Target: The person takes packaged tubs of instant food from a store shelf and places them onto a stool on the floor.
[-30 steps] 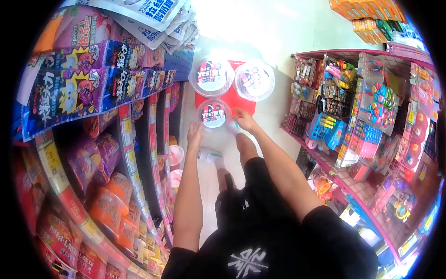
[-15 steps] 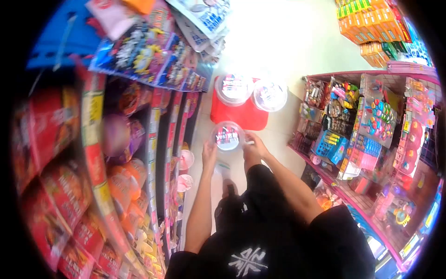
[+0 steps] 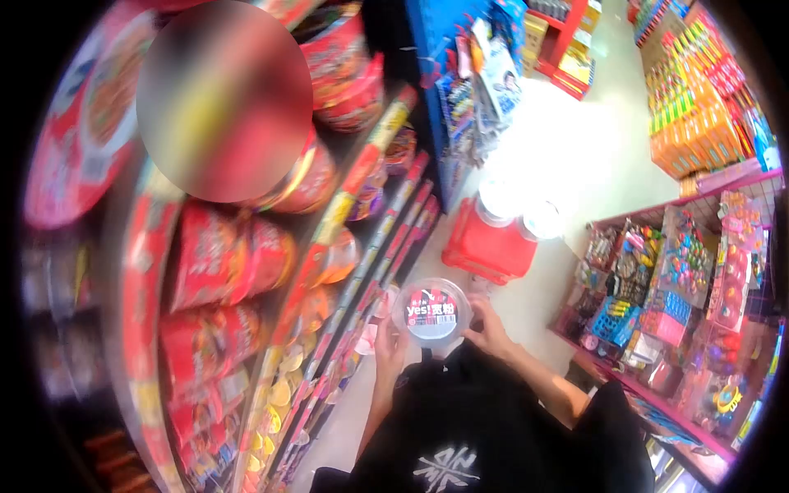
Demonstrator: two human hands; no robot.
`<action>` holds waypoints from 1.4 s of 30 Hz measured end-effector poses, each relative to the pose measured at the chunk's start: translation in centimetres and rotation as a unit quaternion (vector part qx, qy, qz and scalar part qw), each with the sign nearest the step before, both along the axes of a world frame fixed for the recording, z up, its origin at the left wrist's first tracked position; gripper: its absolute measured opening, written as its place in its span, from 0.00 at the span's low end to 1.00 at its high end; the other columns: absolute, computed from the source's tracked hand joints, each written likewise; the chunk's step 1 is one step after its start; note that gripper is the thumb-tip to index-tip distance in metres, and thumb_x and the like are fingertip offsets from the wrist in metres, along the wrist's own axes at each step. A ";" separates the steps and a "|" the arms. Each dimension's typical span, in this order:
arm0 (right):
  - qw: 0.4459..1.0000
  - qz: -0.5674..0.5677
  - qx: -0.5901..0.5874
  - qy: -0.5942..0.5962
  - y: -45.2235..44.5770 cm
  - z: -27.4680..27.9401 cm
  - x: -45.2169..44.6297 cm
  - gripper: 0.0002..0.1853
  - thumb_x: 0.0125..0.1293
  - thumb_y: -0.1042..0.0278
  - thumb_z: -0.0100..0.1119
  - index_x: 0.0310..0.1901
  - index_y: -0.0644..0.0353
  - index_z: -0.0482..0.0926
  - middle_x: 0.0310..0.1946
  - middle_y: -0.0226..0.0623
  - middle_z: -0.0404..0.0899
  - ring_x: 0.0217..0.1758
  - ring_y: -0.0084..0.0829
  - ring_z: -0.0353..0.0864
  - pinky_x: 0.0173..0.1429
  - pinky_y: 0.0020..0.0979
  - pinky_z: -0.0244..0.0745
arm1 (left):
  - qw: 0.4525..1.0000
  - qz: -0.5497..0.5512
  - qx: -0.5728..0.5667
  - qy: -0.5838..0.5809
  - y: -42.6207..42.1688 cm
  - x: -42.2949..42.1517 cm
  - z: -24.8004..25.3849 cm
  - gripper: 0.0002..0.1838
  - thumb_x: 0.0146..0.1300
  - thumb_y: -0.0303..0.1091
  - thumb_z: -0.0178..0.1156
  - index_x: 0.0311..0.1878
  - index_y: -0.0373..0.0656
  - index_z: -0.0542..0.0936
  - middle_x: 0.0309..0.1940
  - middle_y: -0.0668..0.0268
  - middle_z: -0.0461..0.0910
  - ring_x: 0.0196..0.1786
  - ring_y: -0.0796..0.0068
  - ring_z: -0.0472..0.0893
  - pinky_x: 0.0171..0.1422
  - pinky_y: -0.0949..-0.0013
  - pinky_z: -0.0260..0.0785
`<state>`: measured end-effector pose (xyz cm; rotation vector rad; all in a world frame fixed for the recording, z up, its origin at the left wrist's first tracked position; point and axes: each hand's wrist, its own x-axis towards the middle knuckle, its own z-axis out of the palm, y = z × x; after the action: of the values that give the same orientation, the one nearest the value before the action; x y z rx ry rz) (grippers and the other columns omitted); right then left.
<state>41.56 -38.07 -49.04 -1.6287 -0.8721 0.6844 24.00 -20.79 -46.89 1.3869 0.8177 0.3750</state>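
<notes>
A round noodle tub [image 3: 431, 311] with a clear rim and a red, black and white printed lid is in front of my chest, lid facing up. My left hand [image 3: 390, 343] is closed against its left side, and my right hand [image 3: 491, 331] grips its right side. The fingertips under the tub are partly hidden. Beyond it stands a red stool [image 3: 485, 255]. Two more round tubs rest on the stool, a left one [image 3: 496, 204] and a right one [image 3: 542, 220], both washed out by glare.
At left, a tall shelf [image 3: 329, 222] carries red packaged noodles [image 3: 209, 255] and several cups. Snack bags [image 3: 497, 74] hang from a blue panel. A pink rack [image 3: 592, 349] of small goods lines the right side. Orange boxes [image 3: 694, 135] are stacked behind it.
The view has turned left and shows more of the left shelf. Both hands have brought the tub nearer my chest, farther from the stool. The two tubs remain on the stool.
</notes>
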 end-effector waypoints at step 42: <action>0.844 0.320 0.192 -0.385 36.0 48.3 -32.4 0.43 0.57 0.52 0.63 0.67 0.62 0.52 0.51 0.62 0.71 0.59 0.55 0.69 0.61 0.49 0.66 | 0.764 0.355 0.501 0.198 18.4 -37.3 44.1 0.38 0.54 0.47 0.68 0.58 0.27 0.65 0.50 0.49 0.75 0.50 0.63 0.77 0.54 0.68 0.68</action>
<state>9.14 -2.02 -0.78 -1.2051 -2.0594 0.2186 -13.34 -2.36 -2.79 2.1415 1.6420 1.2836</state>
